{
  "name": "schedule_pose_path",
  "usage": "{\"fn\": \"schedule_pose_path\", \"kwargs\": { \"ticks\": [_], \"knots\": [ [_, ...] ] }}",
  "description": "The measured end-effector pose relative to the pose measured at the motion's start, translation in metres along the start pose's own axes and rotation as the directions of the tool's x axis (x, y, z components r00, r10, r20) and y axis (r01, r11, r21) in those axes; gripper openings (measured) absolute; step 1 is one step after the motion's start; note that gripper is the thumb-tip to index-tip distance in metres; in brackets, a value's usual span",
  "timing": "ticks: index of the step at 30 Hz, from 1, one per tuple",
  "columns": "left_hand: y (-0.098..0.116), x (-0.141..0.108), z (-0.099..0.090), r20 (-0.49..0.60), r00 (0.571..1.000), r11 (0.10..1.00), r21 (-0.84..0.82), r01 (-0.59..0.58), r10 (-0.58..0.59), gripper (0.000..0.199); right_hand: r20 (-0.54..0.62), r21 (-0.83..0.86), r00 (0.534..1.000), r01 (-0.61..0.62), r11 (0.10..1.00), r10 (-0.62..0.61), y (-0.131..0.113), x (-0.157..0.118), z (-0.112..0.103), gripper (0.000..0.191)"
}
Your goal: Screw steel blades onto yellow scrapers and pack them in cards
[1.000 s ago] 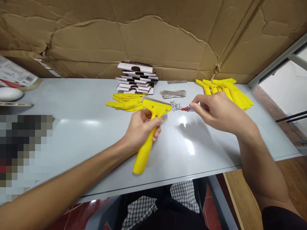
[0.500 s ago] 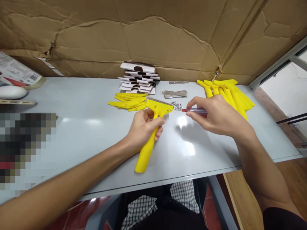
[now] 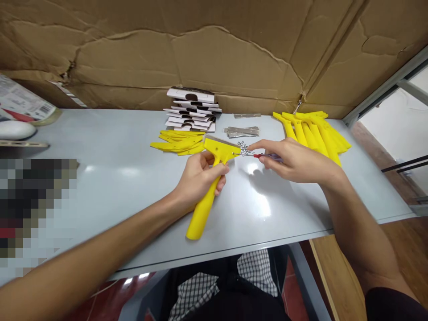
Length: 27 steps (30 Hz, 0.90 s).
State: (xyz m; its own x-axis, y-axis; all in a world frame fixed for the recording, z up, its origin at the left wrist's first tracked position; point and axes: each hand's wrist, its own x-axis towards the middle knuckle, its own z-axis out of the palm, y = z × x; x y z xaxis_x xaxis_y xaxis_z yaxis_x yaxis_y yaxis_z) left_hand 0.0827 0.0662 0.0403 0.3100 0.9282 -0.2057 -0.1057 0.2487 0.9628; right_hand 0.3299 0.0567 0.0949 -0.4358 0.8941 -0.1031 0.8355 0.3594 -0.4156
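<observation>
My left hand is wrapped round the handle of a yellow scraper, whose wide head points away from me with a metal blade along its far edge. My right hand grips a screwdriver with a red collar, its index finger stretched toward a small pile of screws. The screwdriver's thin shaft reaches left to the right part of the scraper head. Just behind the screws lie metal blades, and flat yellow pieces are left of the scraper head.
White folded cards are stacked at the back. One more blade lies near the cardboard wall. Several yellow handles fan out at the right. A white object sits far left, near the table's edge.
My right hand has shifted slightly left, and its index finger has left the screwdriver and stretched out toward the screws. My left hand keeps its hold on the scraper.
</observation>
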Motion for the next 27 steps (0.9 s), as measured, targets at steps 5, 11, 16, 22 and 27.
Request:
{"fn": "schedule_pose_path", "kwargs": {
  "ticks": [5,11,16,22,27],
  "knots": [
    [-0.001,0.005,-0.003,0.029,0.999,0.991,-0.125,0.038,-0.034,0.022,-0.002,-0.019,0.997,0.079,0.997,-0.079,0.008,0.003,-0.001,0.036],
    [-0.002,0.014,-0.008,0.06,0.996,0.925,-0.371,0.077,-0.059,0.017,-0.205,-0.186,0.975,-0.121,0.975,0.082,0.027,0.006,-0.006,0.029],
    [-0.006,0.017,-0.007,0.084,0.99,0.899,-0.414,0.14,-0.116,0.014,-0.221,-0.291,0.947,-0.292,0.911,0.233,0.031,0.016,0.007,0.029],
    [-0.006,0.013,-0.007,0.101,0.99,0.897,-0.422,0.13,-0.096,0.015,-0.221,-0.407,0.92,-0.389,0.827,0.324,0.024,0.024,0.016,0.031],
    [-0.002,0.01,-0.003,0.06,0.991,0.868,-0.479,0.132,-0.118,0.009,-0.186,-0.394,0.898,-0.439,0.807,0.398,0.026,0.027,0.017,0.034]
  ]
}}
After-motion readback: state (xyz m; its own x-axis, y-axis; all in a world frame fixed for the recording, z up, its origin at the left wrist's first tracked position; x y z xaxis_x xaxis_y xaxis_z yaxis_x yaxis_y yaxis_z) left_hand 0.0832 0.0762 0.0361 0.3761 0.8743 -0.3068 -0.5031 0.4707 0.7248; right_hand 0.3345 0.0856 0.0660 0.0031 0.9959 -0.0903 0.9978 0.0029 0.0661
